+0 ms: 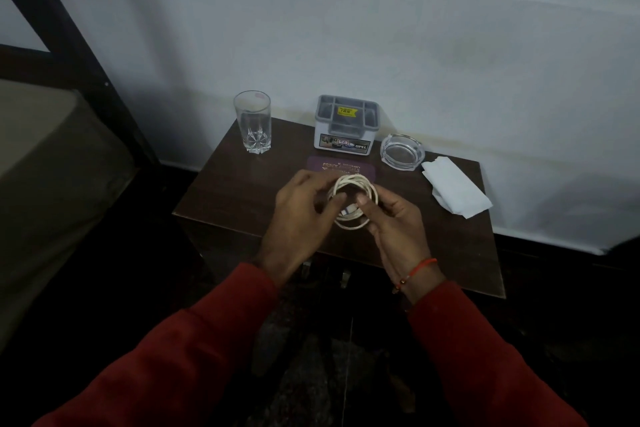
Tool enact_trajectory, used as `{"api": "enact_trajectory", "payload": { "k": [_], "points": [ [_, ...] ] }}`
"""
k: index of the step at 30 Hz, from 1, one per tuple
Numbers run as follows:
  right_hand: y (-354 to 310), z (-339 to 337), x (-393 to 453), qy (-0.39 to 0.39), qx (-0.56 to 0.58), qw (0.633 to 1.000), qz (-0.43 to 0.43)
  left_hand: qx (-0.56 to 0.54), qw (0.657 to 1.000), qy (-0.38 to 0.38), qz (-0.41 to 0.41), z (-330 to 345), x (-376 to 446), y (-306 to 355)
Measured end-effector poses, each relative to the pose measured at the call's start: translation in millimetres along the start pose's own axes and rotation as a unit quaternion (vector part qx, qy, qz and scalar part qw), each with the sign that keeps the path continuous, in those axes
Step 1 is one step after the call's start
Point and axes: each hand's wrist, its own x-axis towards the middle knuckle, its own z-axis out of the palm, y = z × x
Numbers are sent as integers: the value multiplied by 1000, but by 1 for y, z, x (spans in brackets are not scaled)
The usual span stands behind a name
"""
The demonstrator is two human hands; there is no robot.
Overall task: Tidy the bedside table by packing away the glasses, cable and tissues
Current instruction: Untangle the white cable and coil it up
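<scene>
Wooden desk: dark top against the wall, with bare room at its left and near-right; the near edge lies just under the hands.
Organiser: grey compartment box at the back, apparently the place for packing.
Tissues: white, unpacked near the right edge.
Case: purple, flat, perhaps for glasses; contents cannot be told.
Cable: white, coiled in loops above mid-desk, not yet stowed.
Left hand: fingers pinch the coil.
Right hand: fingers curl round the coil.
</scene>
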Motion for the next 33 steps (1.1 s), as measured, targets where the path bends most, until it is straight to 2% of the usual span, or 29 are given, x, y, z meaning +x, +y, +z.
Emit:
{"api": "enact_trajectory", "payload": {
  "k": [4,11,16,23,28,30,33],
  "points": [
    [-2,-7,4,30,-7,999,8,4,999,-38,-36,0,1,-6],
    [-4,-12,8,44,-9,999,28,-155,963,-6,-221,-7,12,-17],
    [-3,-18,10,55,-25,997,53,-284,896,46,-339,-20,23,-31],
    [-2,-15,14,56,-13,997,53,-368,831,110,-402,-12,59,-65],
    [-1,-18,17,60,2,996,58,-446,750,135,-469,15,99,-85],
    [-1,-21,18,56,4,997,61,-456,736,129,-484,27,113,-91],
    [-3,-27,19,51,9,997,59,-442,736,134,-496,43,132,-98]
  ]
}}
